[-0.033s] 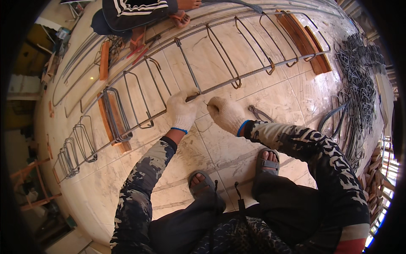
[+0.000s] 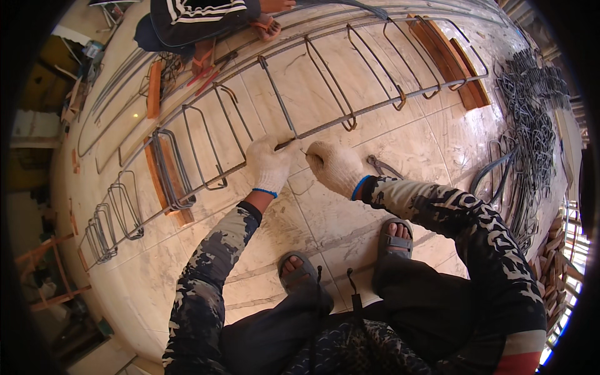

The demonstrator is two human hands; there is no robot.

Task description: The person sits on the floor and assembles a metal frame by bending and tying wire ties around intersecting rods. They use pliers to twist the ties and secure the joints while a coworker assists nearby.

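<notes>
My left hand [image 2: 270, 164], in a white knit glove with a blue cuff, is closed around the near bar [image 2: 325, 129] of a rebar cage. Its thumb and fingers sit by the lower corner of a bent steel stirrup [image 2: 277, 95]. Just to the right, my right hand [image 2: 336, 169], gloved alike, is curled into a fist. A thin dark wire [image 2: 304, 152] pokes out from it toward the left hand; most of its length is hidden. On the tiled floor beyond the right hand lies a pair of pincers [image 2: 384, 166] with its jaws toward the cage.
Wooden blocks [image 2: 450, 62] prop the cage at the right, another block [image 2: 164, 175] at the left. Bunched stirrups [image 2: 119, 212] hang at the left end. A person [image 2: 200, 25] squats across the cage near red-handled cutters [image 2: 212, 74]. Stirrups lie heaped [image 2: 519, 119] at right.
</notes>
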